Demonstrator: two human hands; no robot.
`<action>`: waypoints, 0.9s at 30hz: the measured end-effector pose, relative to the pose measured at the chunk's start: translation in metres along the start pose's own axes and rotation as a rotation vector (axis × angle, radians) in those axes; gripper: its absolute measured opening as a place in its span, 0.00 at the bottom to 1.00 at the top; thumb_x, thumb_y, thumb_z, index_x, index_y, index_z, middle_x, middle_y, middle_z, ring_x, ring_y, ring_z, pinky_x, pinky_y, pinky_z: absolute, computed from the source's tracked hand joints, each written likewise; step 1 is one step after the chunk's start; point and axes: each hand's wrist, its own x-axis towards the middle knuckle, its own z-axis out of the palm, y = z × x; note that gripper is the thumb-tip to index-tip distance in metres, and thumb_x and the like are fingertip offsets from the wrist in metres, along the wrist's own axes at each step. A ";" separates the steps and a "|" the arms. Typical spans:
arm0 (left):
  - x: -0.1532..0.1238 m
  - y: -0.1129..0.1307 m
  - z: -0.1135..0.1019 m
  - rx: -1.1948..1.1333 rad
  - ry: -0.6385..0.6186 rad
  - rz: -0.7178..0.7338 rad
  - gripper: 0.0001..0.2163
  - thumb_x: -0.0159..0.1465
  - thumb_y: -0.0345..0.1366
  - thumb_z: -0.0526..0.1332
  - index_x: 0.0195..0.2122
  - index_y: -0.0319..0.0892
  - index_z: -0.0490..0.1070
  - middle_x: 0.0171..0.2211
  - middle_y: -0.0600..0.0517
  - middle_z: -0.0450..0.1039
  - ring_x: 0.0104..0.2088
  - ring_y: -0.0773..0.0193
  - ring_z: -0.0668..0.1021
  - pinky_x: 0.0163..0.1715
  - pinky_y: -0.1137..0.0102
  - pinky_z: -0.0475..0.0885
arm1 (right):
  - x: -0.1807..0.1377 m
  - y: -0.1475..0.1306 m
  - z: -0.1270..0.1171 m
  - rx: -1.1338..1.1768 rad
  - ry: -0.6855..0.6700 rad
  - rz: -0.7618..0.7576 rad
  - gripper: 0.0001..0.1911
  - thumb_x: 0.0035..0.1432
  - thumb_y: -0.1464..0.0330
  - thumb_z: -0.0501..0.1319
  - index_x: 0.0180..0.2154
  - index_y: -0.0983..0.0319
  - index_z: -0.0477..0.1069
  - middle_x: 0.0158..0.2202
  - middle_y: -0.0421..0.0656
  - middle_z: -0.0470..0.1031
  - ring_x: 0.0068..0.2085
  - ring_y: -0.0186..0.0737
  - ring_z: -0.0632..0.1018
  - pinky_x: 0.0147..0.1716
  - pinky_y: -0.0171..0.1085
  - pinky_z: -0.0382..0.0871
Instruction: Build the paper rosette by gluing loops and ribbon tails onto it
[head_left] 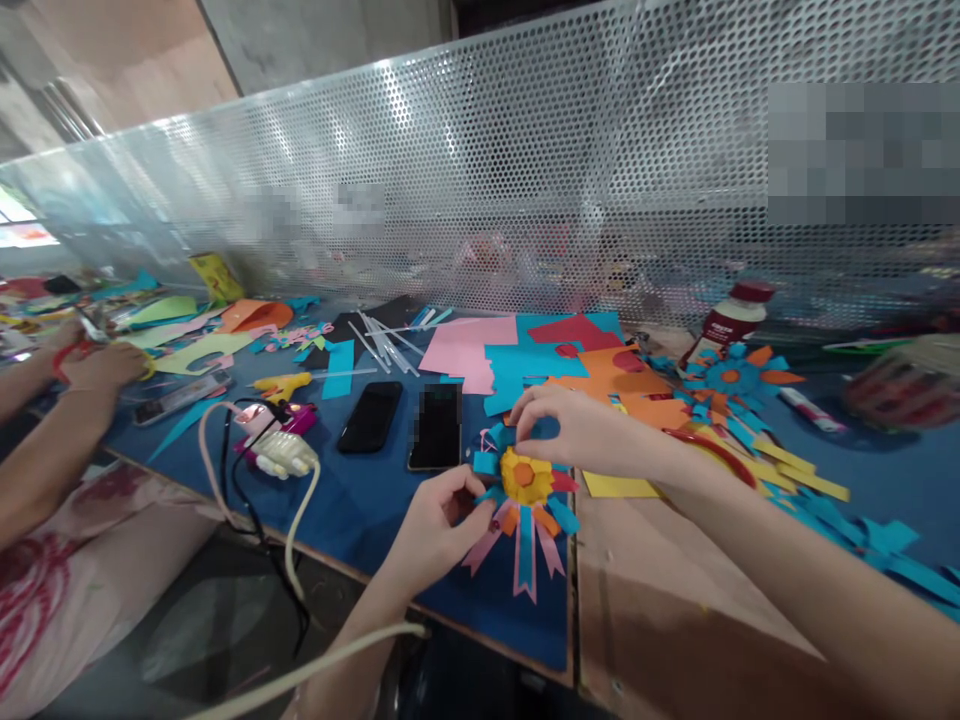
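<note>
A paper flower rosette (527,476) lies at the table's front edge, with a yellow ruffled middle, an orange centre, blue, red and orange petals, and pink and blue ribbon tails pointing toward me. My left hand (444,522) pinches a blue petal at its left side between thumb and fingers. From above, my right hand (577,428) curls over the flower, thumb and fingertips closed at its upper edge; the exact bit they grip is partly hidden. Two black phones, one nearer the left (371,416) and one beside the flower (436,428), lie close by.
Coloured paper sheets (469,345) and white glue sticks (384,340) lie behind. A yellow glue gun (281,384) and a power strip (277,445) with cables sit left. Another blue flower (731,377) and a bottle (726,322) stand right. At far left, a co-worker's hands (101,365) hold scissors.
</note>
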 end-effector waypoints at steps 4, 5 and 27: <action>0.000 0.000 0.001 -0.004 -0.006 -0.011 0.08 0.60 0.37 0.60 0.27 0.40 0.63 0.25 0.55 0.66 0.25 0.69 0.69 0.27 0.75 0.66 | 0.000 -0.001 0.001 -0.040 0.007 -0.010 0.05 0.51 0.65 0.63 0.25 0.57 0.74 0.40 0.41 0.75 0.44 0.43 0.74 0.46 0.41 0.65; 0.000 0.000 0.000 -0.005 -0.010 -0.010 0.08 0.60 0.37 0.60 0.27 0.40 0.63 0.25 0.55 0.66 0.25 0.69 0.69 0.26 0.75 0.65 | 0.000 -0.001 0.001 -0.051 0.010 -0.011 0.05 0.52 0.65 0.63 0.26 0.58 0.74 0.40 0.41 0.75 0.45 0.43 0.74 0.46 0.42 0.64; 0.002 0.005 -0.001 -0.228 0.048 0.030 0.12 0.59 0.36 0.64 0.38 0.42 0.61 0.38 0.50 0.70 0.28 0.69 0.74 0.27 0.74 0.69 | -0.008 -0.007 0.003 -0.018 0.119 -0.006 0.05 0.52 0.67 0.63 0.25 0.58 0.71 0.37 0.40 0.75 0.42 0.40 0.74 0.43 0.41 0.66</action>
